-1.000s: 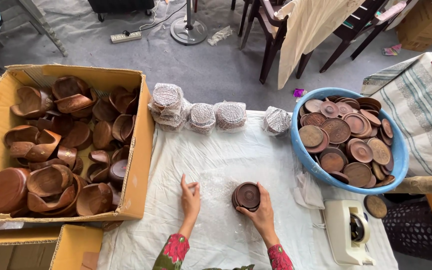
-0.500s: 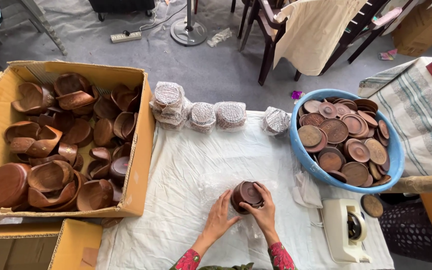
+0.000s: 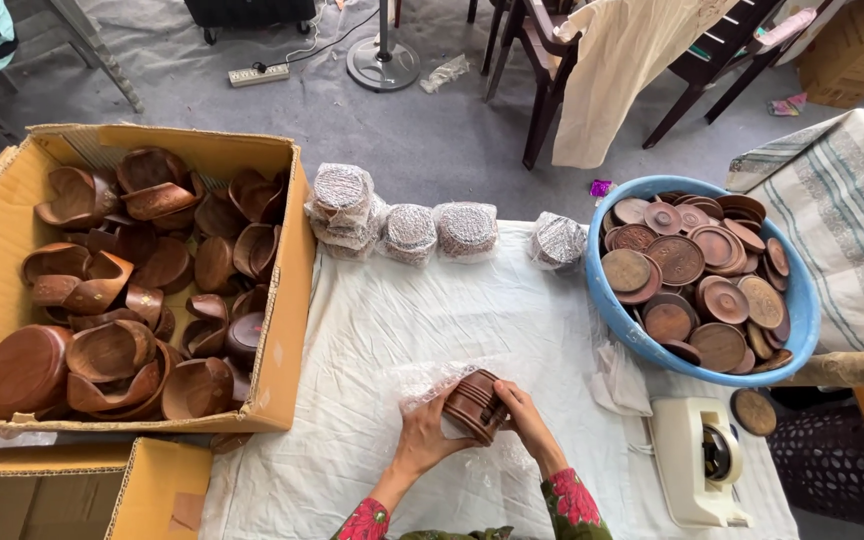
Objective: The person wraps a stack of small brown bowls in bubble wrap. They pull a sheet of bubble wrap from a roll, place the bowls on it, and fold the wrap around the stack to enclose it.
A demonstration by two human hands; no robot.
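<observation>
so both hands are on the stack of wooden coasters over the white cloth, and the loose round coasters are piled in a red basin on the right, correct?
Not quite: the basin is blue, not red, as the head view shows. The rest holds: the left hand and right hand are both on the stack of wooden coasters over the white cloth, and the loose round coasters fill that basin on the right.

Hands (image 3: 472,425) gripping wooden coaster stack (image 3: 474,405), plastic wrap (image 3: 422,381)

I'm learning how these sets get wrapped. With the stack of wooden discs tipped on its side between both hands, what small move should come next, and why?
Probably draw the clear plastic sheet over the stack of wooden discs. The left hand already lifts plastic against the stack's side, the right hand steadies the other end, and the wrapped bundles along the table's far edge show that finish.
</observation>
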